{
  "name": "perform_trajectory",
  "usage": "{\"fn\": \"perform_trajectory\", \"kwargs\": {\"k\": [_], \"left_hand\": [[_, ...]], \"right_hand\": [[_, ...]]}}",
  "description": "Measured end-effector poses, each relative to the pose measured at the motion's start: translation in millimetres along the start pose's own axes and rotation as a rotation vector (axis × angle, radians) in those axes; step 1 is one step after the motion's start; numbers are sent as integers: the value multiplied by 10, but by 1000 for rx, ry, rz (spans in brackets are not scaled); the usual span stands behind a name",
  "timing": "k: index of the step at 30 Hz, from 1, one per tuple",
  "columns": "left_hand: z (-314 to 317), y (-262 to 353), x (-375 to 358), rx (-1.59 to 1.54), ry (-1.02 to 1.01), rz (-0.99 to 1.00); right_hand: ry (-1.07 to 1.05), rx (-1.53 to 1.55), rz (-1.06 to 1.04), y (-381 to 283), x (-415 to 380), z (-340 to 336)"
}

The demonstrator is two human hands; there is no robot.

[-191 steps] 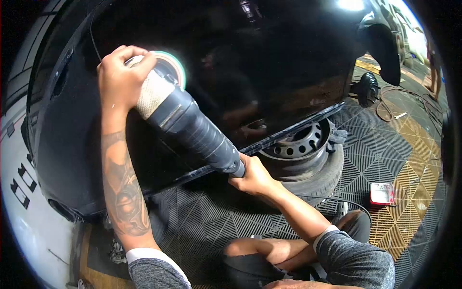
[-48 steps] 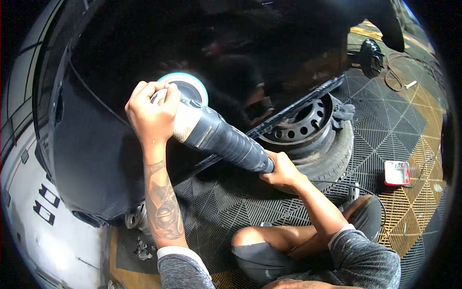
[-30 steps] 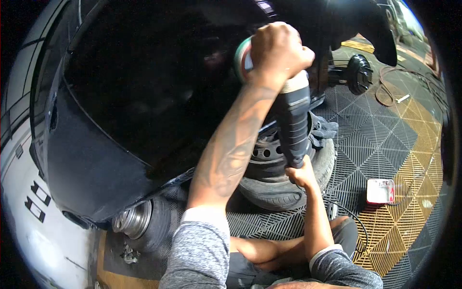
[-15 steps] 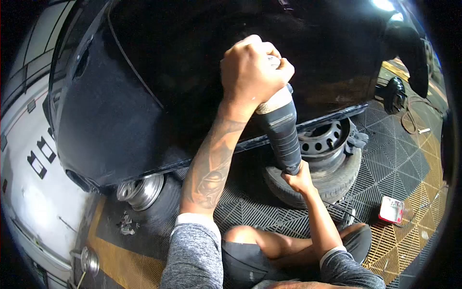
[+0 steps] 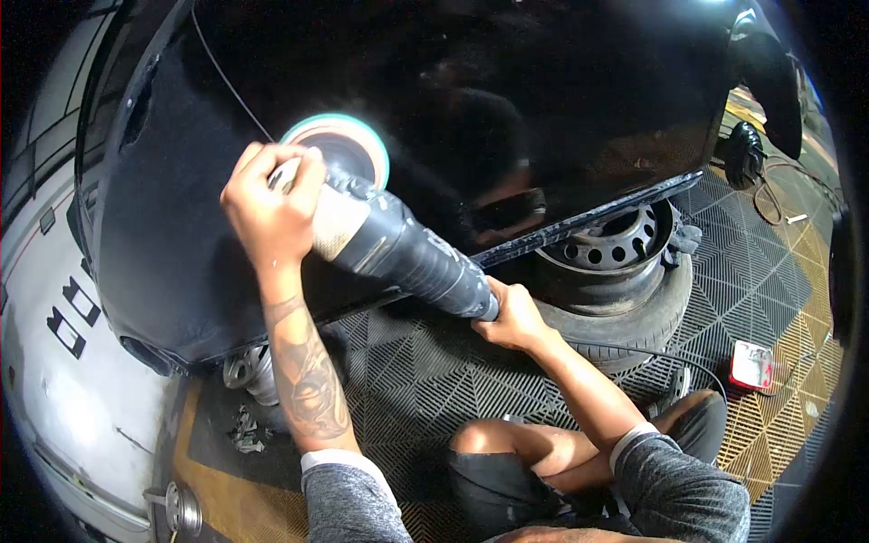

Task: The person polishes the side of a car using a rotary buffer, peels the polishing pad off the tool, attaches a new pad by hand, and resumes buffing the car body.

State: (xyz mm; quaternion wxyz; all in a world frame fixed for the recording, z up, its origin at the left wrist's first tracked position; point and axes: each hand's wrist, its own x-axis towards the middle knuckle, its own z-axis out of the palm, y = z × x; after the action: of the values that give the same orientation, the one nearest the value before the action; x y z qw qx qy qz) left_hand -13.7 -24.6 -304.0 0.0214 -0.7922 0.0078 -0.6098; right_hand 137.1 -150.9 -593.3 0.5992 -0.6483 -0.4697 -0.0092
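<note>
While my two hands are holding the polisher, its round pad is lying against the black car panel, at about 11 o'clock. My left hand is gripping the head with bent fingers, and my right hand is closing around the rear end, toward 4 o'clock. I am judging that I am now in the step of polishing this panel. I am not seeing the underside of the pad, so I cannot tell if it is sitting fully flat. For me, the next move is calling for even pressure from the left hand, while the right hand is steering the tail and minding the cord. Near 4 o'clock, a tire is lying on the floor, below the panel's edge.
</note>
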Motion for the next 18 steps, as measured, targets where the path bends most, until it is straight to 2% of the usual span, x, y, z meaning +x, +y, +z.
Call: {"fn": "perform_trajectory", "kwargs": {"k": [2, 4, 6, 7, 10, 12, 18], "left_hand": [[24, 2, -110, 8, 3, -27], [125, 104, -155, -4, -1, -7], [294, 288, -177, -23, -27, -9], [394, 389, -164, -35, -41, -2], [765, 709, -101, -57, -60, 42], [1013, 969, -50, -81, -78, 80], [1816, 1762, 163, -160, -99, 181]], "right_hand": [[-98, -53, 33, 20, -61, -41], [-64, -14, 30, 94, -152, -88], [-89, 67, 149, 142, -277, -218], [-4, 37, 13, 292, -326, -229], [-9, 80, 143, 438, -494, -526], [88, 78, 74, 530, -580, -727], [172, 259, 315, 666, -780, -1396]]}}
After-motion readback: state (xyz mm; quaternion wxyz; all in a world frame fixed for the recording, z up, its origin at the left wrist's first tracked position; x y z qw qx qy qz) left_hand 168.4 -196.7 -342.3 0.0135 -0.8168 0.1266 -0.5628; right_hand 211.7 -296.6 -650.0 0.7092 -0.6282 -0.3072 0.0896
